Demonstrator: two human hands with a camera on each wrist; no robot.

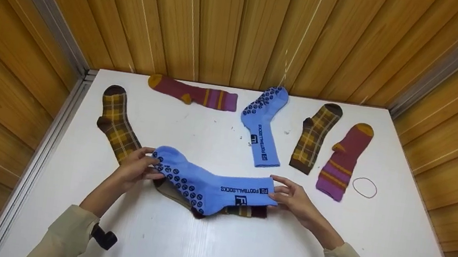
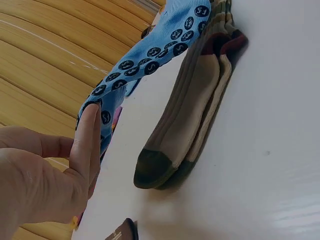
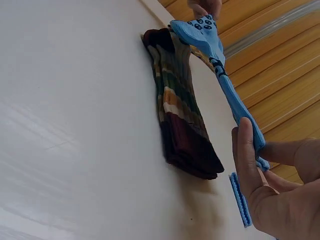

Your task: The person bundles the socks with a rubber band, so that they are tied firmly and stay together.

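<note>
Blue sock (image 1: 211,185) held above striped socks (image 3: 184,107)
Left hand (image 1: 137,169) pinches its toe, right hand (image 1: 295,202) its cuff, sock between them.

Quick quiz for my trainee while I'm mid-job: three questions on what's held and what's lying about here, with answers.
1. Fill in: the right hand pinches the raised light-blue knit sock with black dots by its ____.
2. True or false: the thin, loop-shaped band lies on the flat white tabletop and encircles no sock.
3. What lies on the tabletop beneath the raised sock?

Key
1. Cuff.
2. True; it lies by itself at the right.
3. Two stacked, multicoloured striped knit socks.
</note>
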